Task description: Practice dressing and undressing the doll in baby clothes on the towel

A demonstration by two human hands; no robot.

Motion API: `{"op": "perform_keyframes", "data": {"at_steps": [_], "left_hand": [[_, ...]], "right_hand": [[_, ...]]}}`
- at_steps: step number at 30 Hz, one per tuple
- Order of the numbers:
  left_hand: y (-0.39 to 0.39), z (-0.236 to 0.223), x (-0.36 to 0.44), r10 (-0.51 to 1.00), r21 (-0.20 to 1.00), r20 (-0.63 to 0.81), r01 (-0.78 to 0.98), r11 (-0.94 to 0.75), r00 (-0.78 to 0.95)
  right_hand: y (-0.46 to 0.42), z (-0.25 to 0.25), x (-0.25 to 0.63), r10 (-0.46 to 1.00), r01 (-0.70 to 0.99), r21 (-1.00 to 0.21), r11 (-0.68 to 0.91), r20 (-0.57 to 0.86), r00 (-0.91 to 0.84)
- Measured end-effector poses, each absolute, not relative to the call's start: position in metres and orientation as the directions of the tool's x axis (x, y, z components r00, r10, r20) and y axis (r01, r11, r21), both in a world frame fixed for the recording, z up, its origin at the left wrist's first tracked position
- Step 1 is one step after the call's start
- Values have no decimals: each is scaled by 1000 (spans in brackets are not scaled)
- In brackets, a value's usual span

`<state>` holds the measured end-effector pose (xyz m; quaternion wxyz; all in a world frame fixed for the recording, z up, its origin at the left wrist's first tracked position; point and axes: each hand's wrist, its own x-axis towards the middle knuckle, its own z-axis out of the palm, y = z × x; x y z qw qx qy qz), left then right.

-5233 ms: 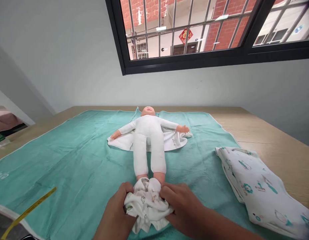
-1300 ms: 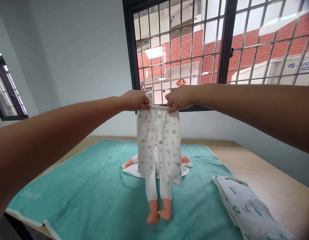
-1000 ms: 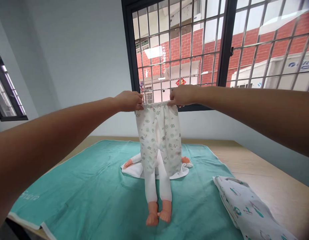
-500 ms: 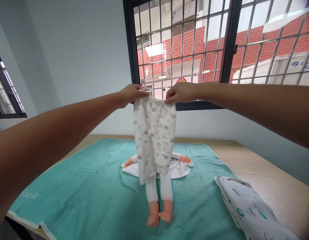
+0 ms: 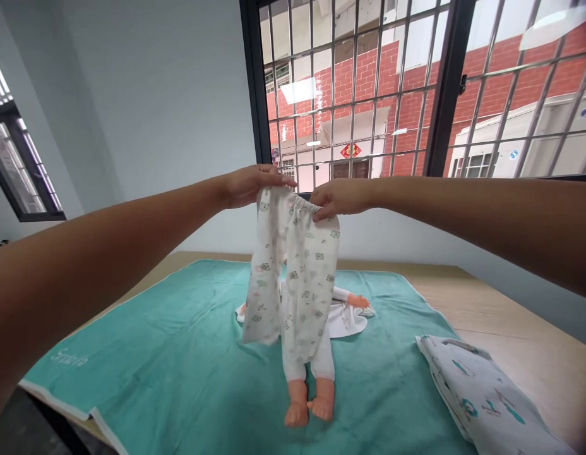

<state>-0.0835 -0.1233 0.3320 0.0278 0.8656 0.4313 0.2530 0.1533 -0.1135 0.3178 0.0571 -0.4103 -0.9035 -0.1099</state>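
- Hanging upright above the doll (image 5: pixel 323 357), the printed pants (image 5: pixel 300 278) have their waistband on top and legs pointing down, hiding the doll's head and most of its trunk; whether the hems touch its legs, I cannot tell.
- Both hands are equally near, each on the waistband over the doll.
- Left hand (image 5: pixel 249 185): pinched on the waistband's left end, slightly higher than the other.
- Right hand (image 5: pixel 343 196): thumb and fingers together, clamped on the right end, the band sloping down toward it.

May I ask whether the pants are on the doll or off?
Off: the left hand and right hand hold the pants hanging in front of the doll.
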Motion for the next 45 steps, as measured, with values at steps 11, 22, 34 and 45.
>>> {"op": "perform_keyframes", "data": {"at_steps": [11, 22, 34, 45], "left_hand": [[-111, 321, -96, 784, -39, 478, 901, -431, 396], [-99, 319, -77, 793, 24, 545, 940, -339, 272], [-117, 326, -39, 917, 799, 164, 496, -340, 364], [-120, 299, -23, 779, 622, -98, 649, -439, 620]], "right_hand": [[-111, 322, 176, 839, 851, -17, 524, 179, -513], [-113, 323, 175, 777, 815, -212, 539, 499, -384], [-110, 314, 147, 891, 558, -732, 391, 454, -30], [-134, 297, 157, 734, 554, -488, 675, 524, -432]]}}
